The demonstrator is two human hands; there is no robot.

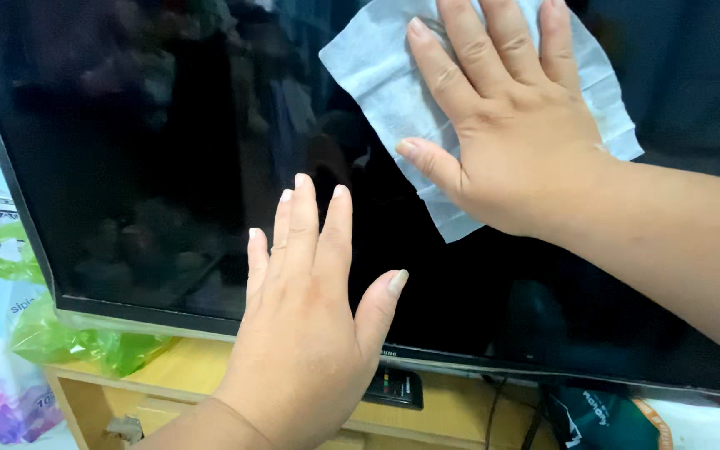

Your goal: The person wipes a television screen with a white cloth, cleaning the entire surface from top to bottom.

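1. The white wipe (393, 92) lies flat against the dark screen (168, 142), pinned under your right hand (510, 125). The sheet sticks out past your fingertips, past your thumb side and below your wrist, so most of it is spread rather than bunched.

2. Your right hand is fully open, fingers splayed, palm pressing the wipe to the glass. It grips nothing; it only holds the sheet by pressure. Keep the palm flat so the whole sheet drags evenly and no bare skin slides onto the glass beyond the sheet's edge.

3. Your left hand (310, 325) is also open and flat, fingers together and pointing up, resting on the bare screen below and to the left of the right hand, well apart from the wipe. It holds nothing. It looks to be steadying the panel; press lightly there, since a bare palm will likely leave marks.

4. Just under your left palm runs the screen's lower frame (143, 321), and beneath that a yellow wooden cabinet (202, 375).

5. Left of your left wrist sits a green plastic bag (60, 342). A small dark object (393, 387) lies right of that wrist, possibly a remote; the view is too partial to tell.
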